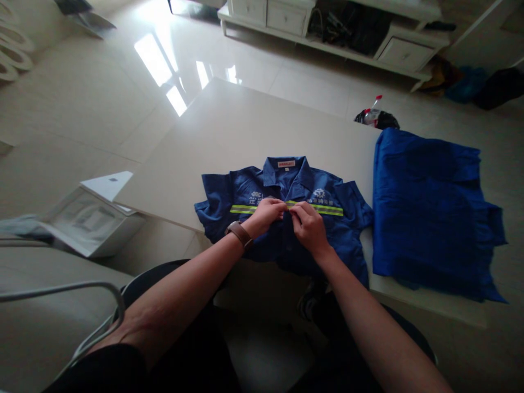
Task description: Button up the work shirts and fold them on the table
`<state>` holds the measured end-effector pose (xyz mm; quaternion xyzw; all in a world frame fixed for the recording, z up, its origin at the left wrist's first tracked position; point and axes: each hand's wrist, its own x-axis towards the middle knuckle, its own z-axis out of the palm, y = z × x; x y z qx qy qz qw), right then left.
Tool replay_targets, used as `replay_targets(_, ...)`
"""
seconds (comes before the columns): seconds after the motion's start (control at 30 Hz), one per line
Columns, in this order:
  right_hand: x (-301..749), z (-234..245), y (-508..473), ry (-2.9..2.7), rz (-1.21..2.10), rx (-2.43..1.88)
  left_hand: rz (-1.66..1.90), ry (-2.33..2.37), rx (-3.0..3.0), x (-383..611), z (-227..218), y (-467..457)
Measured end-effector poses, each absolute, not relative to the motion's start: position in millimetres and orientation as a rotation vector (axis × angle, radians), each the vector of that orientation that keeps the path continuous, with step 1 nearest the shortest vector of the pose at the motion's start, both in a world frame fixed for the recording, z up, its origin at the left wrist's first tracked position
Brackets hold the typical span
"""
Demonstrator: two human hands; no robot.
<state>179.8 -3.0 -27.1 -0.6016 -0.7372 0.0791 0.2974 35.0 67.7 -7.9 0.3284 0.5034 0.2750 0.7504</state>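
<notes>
A blue work shirt lies front up on the table, its collar away from me and its lower part over the near edge. A yellow-green reflective stripe crosses its chest, with white logos above. My left hand, with a watch on the wrist, pinches the front placket at the stripe. Close beside it, my right hand pinches the placket edge too. The fingertips of both nearly meet. Any button between them is too small to make out.
Folded blue garments are stacked on the right end of the pale table. Bottles with red caps stand beyond the far edge. An open white box is on the floor at left. A white cabinet stands at the back.
</notes>
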Motion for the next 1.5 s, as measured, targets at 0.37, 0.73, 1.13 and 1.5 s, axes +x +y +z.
replay_targets(0.37, 178, -25, -5, -1.847, 0.258, -1.405, 0.481, 1.043, 0.701, 30, -2, 76)
replay_targets(0.73, 182, -27, -1, -2.226, 0.119, -1.286, 0.542, 1.296, 1.093, 32, -19, 76)
replay_targets(1.13, 181, -44, 11, -1.752, 0.694, -1.664, 0.519, 1.373, 1.224, 29, -45, 88)
replay_targets(1.5, 186, -43, 17, -1.776, 0.579, -1.876, 0.514, 1.502, 1.655, 8, -28, 122)
